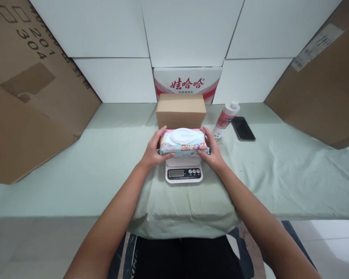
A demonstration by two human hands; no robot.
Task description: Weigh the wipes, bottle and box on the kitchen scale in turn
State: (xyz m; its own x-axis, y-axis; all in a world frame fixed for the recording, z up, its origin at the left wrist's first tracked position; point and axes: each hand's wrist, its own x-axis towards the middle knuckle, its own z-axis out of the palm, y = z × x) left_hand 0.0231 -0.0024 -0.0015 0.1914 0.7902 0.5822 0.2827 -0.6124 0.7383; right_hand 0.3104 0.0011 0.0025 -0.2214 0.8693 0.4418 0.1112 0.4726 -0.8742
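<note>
Covering the table [279, 178], pale green cloth, apparently wrinkled.

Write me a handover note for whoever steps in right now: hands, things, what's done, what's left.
Left hand and right hand: each grips one end of the wipes pack, lid up.
The pack is over the kitchen scale; whether it rests on the platform cannot be told.
Behind: cardboard box. To the right: bottle and phone.
Done: pack brought to the scale.
Left: probably release and read; the display is unreadable.
</note>
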